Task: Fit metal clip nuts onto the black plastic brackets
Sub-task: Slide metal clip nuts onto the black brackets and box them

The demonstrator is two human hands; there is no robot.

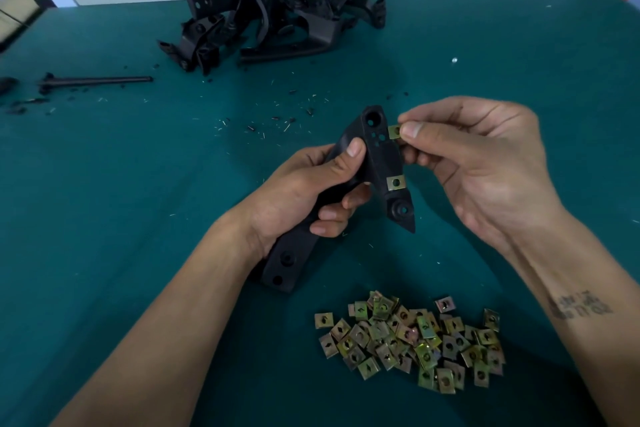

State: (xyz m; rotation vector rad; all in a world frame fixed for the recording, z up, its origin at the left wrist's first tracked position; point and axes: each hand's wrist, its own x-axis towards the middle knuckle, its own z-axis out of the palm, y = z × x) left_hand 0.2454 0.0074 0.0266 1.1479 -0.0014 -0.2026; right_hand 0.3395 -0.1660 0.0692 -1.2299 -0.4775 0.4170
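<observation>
Tabletop: a wide teal-green cloth-covered tabletop [104, 184] is carrying everything in view and is running back to a pale wall.
Bracket heap: a tangled heap of black plastic brackets [277, 10] is lying at the far edge of the tabletop, well apart from the hands.
Held bracket: a long black plastic bracket with round holes [375, 149] is being held above the tabletop near the middle of the view, tilting so that its holed end is pointing away from the person and its lower end [282, 267] is reaching toward the left forearm.
Left hand: the left hand [304, 191] is gripping the bracket's middle, its fingers [332, 215] curling under the plastic and the thumb pressing on top.
Right hand: the right hand [474, 156] is hovering just right of the bracket's upper end, its thumb and forefinger [412, 130] pressing together on a small nut, the other fingers curling loosely behind.
Nut pile: a loose pile of brass-coloured square metal clip nuts [412, 340] is lying on the tabletop near the person, below the hands and between the forearms.
Rod: a thin black rod [97, 80] is lying flat at the far left.
Fitted nut: one brass-coloured clip nut [395, 182] is sitting on the bracket's right edge, lower down.
Pinched nut: a second brass-coloured clip nut [394, 131] is touching the bracket's upper right edge.
Debris: black scraps and pale slivers [277, 114] are scattering across the cloth beyond the hands.
</observation>
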